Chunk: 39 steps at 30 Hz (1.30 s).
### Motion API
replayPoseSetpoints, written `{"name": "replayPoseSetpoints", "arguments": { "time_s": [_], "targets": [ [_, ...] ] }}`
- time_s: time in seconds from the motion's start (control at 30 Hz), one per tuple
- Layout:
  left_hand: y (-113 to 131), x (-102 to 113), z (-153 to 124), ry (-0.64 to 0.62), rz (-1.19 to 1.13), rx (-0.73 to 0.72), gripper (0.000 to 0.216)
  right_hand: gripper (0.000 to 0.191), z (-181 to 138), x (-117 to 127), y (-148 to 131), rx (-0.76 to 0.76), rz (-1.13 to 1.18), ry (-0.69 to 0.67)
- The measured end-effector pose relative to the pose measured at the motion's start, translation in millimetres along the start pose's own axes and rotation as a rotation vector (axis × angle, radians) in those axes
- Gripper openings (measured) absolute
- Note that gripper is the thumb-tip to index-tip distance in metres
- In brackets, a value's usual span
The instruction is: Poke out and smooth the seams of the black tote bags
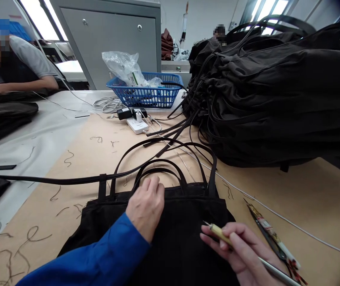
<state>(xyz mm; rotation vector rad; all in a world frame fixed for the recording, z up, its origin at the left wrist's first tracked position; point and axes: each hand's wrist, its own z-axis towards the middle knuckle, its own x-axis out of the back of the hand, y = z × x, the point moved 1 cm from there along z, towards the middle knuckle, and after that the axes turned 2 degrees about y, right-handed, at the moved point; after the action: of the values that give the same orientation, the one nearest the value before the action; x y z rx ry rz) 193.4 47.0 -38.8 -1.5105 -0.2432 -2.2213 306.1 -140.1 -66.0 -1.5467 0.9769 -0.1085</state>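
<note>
A black fabric bag lies flat before me, its looped handles and a long strap spread away from its top edge. My left hand, in a blue sleeve, is closed at the bag's top edge beside the handles; its fingertips are hidden. In my right hand is a slim pointed tool with a pale yellow grip, a fine metal tip and a silver shaft. The tip hovers over or touches the bag's right part; I cannot tell which. A pair of tweezers or thread snips lies to the right.
A large heap of black bags fills the right back. Behind the handles stand a blue basket with plastic bags and a white power strip. A white cable crosses the table. Loose threads are scattered leftward; a co-worker sits at left.
</note>
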Motion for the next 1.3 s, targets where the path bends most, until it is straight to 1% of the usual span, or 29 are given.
{"name": "replayPoseSetpoints", "arguments": {
  "time_s": [0.07, 0.13, 0.17, 0.23, 0.3, 0.4, 0.47, 0.53, 0.67, 0.73, 0.9, 1.0, 1.1, 1.3],
  "targets": [
    [11.6, -2.4, -12.9, 0.003, -0.229, -0.087, 0.03, 0.018, 4.7, -4.5, 9.4, -0.026, -0.069, 0.01],
    [30.8, -13.3, -28.5, 0.018, -0.44, -0.141, 0.028, 0.021, 9.0, -6.4, 15.7, -0.035, -0.123, 0.018],
    [40.1, -20.7, -35.6, 0.044, -0.491, -0.146, 0.027, 0.023, 10.5, -6.5, 17.7, -0.041, -0.142, 0.016],
    [53.6, -35.7, -46.3, 0.126, -0.512, -0.142, 0.028, 0.026, 12.0, -5.9, 19.8, -0.049, -0.178, 0.013],
    [59.0, -46.7, -51.4, 0.217, -0.496, -0.149, 0.032, 0.028, 11.5, -5.8, 20.6, -0.036, -0.221, 0.045],
    [56.3, -51.8, -51.2, 0.328, -0.468, -0.204, 0.034, 0.033, 9.2, -7.0, 21.4, -0.011, -0.281, 0.106],
    [52.2, -51.1, -49.2, 0.362, -0.459, -0.249, 0.033, 0.034, 8.2, -7.7, 22.1, -0.001, -0.324, 0.103],
    [48.8, -51.1, -47.7, 0.339, -0.491, -0.256, 0.03, 0.035, 7.9, -7.1, 22.3, -0.003, -0.386, 0.096],
    [46.0, -52.2, -47.1, 0.289, -0.559, -0.195, 0.027, 0.038, 7.8, -5.0, 20.2, -0.017, -0.532, 0.067],
    [45.6, -49.4, -46.4, 0.266, -0.538, -0.201, 0.026, 0.037, 7.5, -4.5, 18.8, -0.008, -0.595, 0.034],
    [46.8, -35.3, -42.7, 0.141, -0.454, -0.253, 0.026, 0.032, 7.3, -2.8, 19.3, 0.011, -0.694, 0.0],
    [50.3, -32.9, -44.8, 0.15, -0.434, -0.224, 0.031, 0.03, 7.8, -1.8, 21.2, 0.035, -0.708, -0.007],
    [54.1, -35.2, -49.8, 0.17, -0.441, -0.178, 0.032, 0.028, 8.2, -2.3, 21.9, 0.065, -0.708, -0.014],
    [55.3, -34.9, -52.0, 0.109, -0.492, -0.128, 0.031, 0.025, 8.6, -4.3, 21.1, 0.113, -0.746, -0.022]
  ]
}}
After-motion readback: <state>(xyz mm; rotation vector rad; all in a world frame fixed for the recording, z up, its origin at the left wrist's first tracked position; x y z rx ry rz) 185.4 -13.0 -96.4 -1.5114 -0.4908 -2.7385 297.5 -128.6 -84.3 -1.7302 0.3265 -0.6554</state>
